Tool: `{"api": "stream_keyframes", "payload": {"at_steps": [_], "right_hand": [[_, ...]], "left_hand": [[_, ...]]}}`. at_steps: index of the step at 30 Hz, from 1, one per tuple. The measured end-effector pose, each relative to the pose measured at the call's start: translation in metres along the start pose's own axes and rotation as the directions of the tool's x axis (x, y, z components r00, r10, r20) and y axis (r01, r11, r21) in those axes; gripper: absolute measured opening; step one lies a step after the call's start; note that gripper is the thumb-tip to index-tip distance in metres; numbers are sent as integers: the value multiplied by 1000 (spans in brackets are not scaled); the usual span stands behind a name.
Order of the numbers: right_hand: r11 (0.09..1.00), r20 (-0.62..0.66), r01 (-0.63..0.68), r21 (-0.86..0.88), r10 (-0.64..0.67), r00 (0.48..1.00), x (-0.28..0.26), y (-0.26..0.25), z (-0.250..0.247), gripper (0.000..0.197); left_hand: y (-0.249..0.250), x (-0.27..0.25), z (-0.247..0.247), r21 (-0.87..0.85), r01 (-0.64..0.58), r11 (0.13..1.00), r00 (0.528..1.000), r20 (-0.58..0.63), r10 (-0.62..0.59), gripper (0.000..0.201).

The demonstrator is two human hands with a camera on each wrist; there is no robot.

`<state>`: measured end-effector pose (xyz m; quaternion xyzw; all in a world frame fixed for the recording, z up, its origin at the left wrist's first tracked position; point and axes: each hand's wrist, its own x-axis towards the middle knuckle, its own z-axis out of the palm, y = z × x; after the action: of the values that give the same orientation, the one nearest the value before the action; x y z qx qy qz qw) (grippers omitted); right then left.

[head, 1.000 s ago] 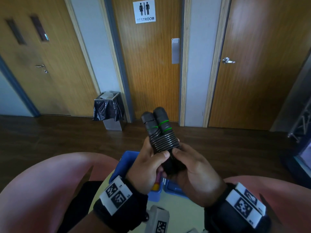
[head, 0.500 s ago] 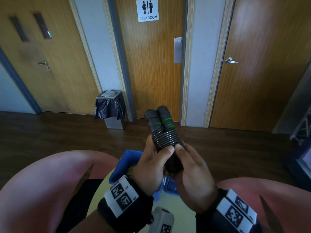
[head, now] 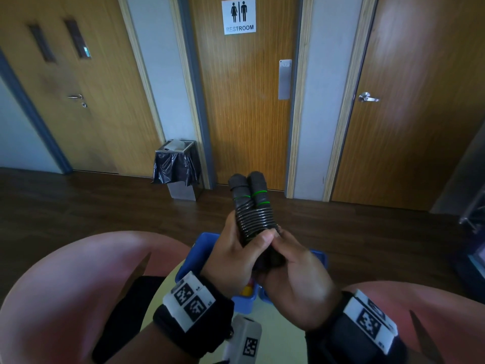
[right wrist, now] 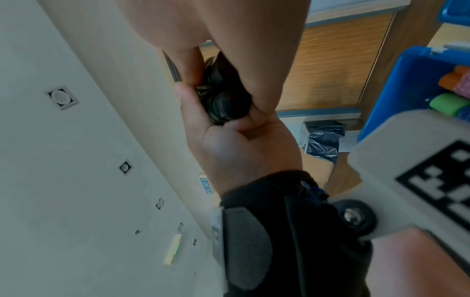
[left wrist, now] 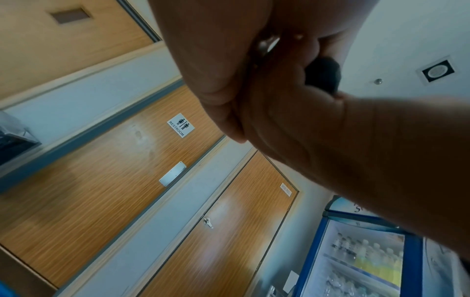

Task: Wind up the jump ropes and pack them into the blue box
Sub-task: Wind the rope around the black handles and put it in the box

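A black jump rope [head: 252,211] with two handles side by side, green rings on them and cord wound tightly round them, stands upright in front of me. My left hand [head: 236,256] grips the bundle from the left, thumb across the coils. My right hand [head: 291,261] curls round its lower part from the right, fingertips at the lowest coils. The right wrist view shows the handle ends [right wrist: 223,96] between both hands. The blue box [head: 207,248] sits below the hands on a pale table; coloured rope handles [right wrist: 450,88] lie in it.
Pink seat backs [head: 78,285] curve at both lower sides. A bin with a black bag [head: 177,166] stands by the restroom door [head: 246,101]. Dark wooden floor lies ahead, and a blue drinks fridge [left wrist: 361,255] stands to the right.
Both hands have kept hold of the bundle. The right fingertips have shifted up to the lowest coils by the left thumb. The view has drifted slightly.
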<state>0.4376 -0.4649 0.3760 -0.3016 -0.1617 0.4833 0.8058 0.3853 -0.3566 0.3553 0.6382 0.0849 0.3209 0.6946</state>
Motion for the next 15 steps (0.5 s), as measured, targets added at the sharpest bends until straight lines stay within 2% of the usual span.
{"api": "stream_keyframes", "payload": {"at_steps": [4, 9, 11, 13, 15], "right_hand": [[1000, -62, 2, -15, -3, 998, 2, 9, 2, 41], [995, -173, -1, -99, -16, 985, 11, 22, -6, 36], [994, -195, -30, -102, 10, 981, 13, 26, -12, 37], [991, -219, -89, -95, 67, 974, 14, 27, -24, 41], [981, -272, -171, -92, 141, 952, 16, 26, -40, 44]], "left_hand": [[-7, -4, -3, -21, 17, 1000, 998, -52, -18, 47], [-18, -1, -10, -70, 157, 985, 983, -80, -162, 48], [-23, 2, -15, -56, 244, 968, 969, -25, -245, 56], [-33, 4, -28, -14, 352, 936, 934, 71, -350, 70], [-42, 0, -41, 21, 411, 911, 898, 160, -409, 67]]}}
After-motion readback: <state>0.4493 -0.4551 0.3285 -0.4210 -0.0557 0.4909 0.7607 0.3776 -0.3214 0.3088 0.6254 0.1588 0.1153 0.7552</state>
